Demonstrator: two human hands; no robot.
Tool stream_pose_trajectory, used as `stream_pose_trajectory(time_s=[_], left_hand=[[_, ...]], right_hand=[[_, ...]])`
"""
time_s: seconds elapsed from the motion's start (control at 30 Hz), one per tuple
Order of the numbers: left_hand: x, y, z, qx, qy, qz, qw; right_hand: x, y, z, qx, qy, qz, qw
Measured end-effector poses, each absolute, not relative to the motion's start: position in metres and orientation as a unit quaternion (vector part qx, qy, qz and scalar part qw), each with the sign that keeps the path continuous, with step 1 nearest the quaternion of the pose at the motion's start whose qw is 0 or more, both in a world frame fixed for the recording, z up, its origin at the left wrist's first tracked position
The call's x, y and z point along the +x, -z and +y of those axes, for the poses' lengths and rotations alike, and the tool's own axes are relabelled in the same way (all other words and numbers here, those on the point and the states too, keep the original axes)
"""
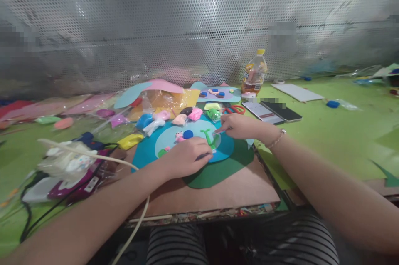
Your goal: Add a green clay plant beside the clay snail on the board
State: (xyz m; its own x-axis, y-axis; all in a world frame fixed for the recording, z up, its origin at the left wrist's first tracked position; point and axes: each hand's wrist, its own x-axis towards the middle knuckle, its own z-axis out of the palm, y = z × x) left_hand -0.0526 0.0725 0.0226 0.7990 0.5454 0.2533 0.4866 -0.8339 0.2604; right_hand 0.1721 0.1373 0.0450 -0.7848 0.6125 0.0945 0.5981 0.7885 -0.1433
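Observation:
My left hand [193, 156] rests on a layered blue paper picture [145, 148], its fingers curled together near the lower right of the light blue oval; a dark patch shows by the thumb, too unclear to name. Above the oval's right side, my right hand [237, 126] is closed in a pinch on what looks like a small pale pointed tool [217, 132]. Its tip is close to a green clay plant shape [208, 137]. Left of that sit a blue clay ball [188, 134] and a pink clay figure [178, 137]. Dark green paper [199, 179] lies beneath.
Bagged coloured clay [156, 121] lies behind the picture. Red-handled scissors [235, 109], phones [271, 112] and a drink bottle [254, 74] stand or lie at the back right. A power strip [73, 186] with a pale cable [137, 223] is at left. A perforated metal panel [174, 15] closes the back.

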Motion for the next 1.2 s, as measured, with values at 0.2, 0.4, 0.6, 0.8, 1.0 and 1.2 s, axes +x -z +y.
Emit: stream_pose_trajectory(time_s=[0.2,0.4,0.6,0.8,1.0,1.2], left_hand=[[-0.0523,-0.0225,0.073,0.947,-0.154,0.27,0.083],[-0.0522,-0.0236,0.0721,0.948,-0.15,0.268,0.084],[-0.0528,-0.0234,0.0726,0.949,-0.147,0.268,0.081],[-0.0525,-0.0235,0.0724,0.95,-0.144,0.267,0.077],[-0.052,-0.0225,0.0722,0.95,-0.15,0.265,0.072],[-0.0521,-0.023,0.0724,0.947,-0.155,0.276,0.06]], right_hand=[[0.1754,-0.0507,0.1336,-0.313,-0.073,-0.946,0.049],[0.1757,-0.0503,0.1337,-0.295,-0.065,-0.951,0.07],[0.1744,-0.0485,0.1341,-0.298,-0.061,-0.951,0.062],[0.1727,-0.0468,0.1345,-0.3,-0.054,-0.95,0.064],[0.1728,-0.0458,0.1346,-0.302,-0.032,-0.949,0.084],[0.1718,-0.0481,0.1336,-0.306,-0.049,-0.948,0.073]])
